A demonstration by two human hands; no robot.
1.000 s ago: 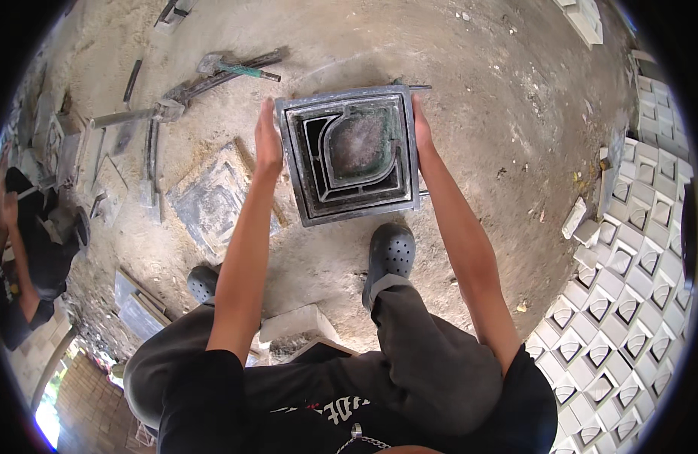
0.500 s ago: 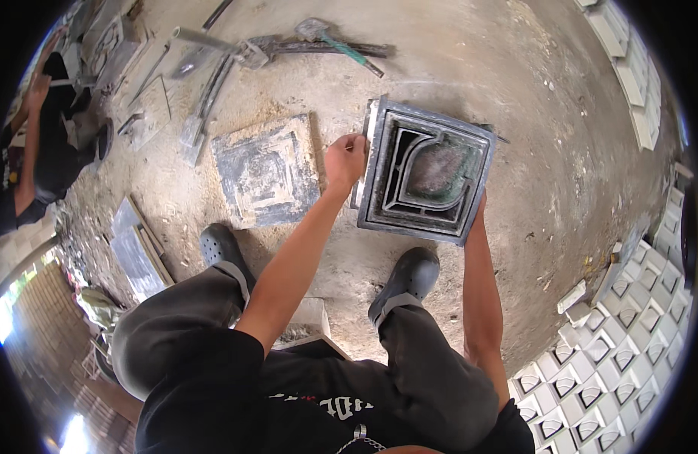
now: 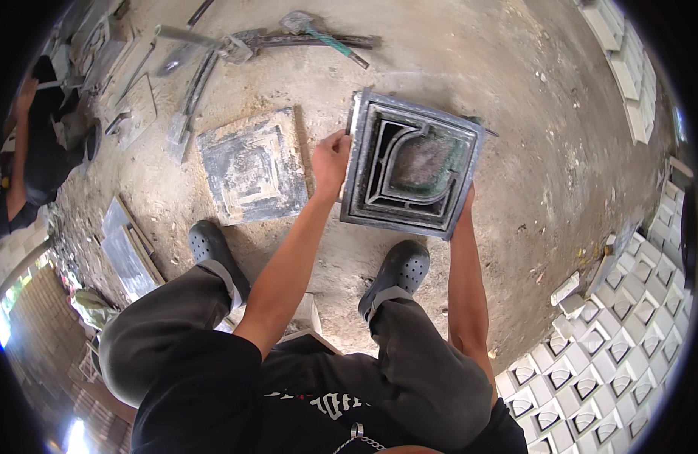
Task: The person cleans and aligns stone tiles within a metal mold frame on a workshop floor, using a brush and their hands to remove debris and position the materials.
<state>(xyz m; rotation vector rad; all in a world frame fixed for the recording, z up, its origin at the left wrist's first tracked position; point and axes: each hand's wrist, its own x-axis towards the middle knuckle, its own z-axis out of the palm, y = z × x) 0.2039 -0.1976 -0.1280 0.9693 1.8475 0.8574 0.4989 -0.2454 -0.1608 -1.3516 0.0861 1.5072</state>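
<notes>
Steadying square dark-grey metal-looking mould [image 3: 415,168] over brown dirt floor [image 3: 542,151] between curled left hand [image 3: 331,160] and partly hidden right hand [image 3: 465,209]; cannot tell whether pinching on either side. Could tip or slip from uneven support.

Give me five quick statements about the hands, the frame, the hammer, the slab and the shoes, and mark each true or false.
1. The left hand is at the left side of the square grey frame. True.
2. The right hand is away from the frame. False: the right hand is at its right side.
3. The green-handled hammer lies beyond the frame. True.
4. A dusty square slab lies left of the frame. True.
5. The shoes are white. False: the shoes are dark grey.
</notes>
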